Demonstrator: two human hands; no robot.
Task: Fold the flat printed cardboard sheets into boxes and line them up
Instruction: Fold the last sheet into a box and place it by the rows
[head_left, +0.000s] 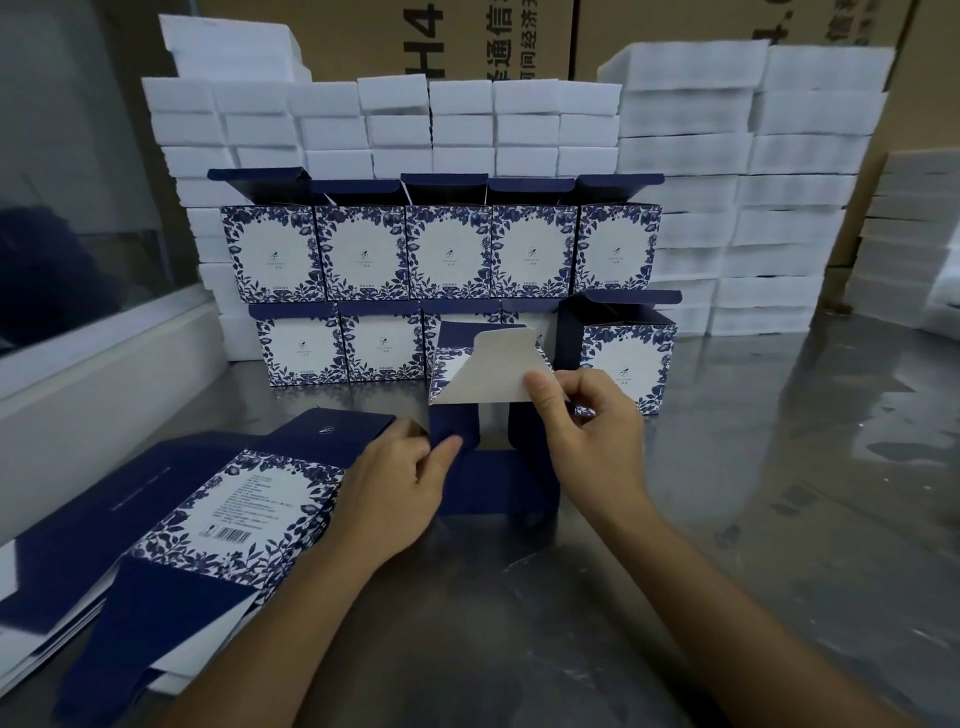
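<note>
With my right hand (582, 426) pinching the grey flap (488, 374) and left hand (400, 483) gripping the half-folded box (493, 478) at tabletop centre, I'd crease squarely toward 12 o'clock.

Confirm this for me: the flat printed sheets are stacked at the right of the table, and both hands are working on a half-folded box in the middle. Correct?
Not quite. The head view shows the flat printed sheets stacked at the left of the table, not the right. The rest holds: the left hand and right hand are both working on the half-folded box in the middle.
</note>
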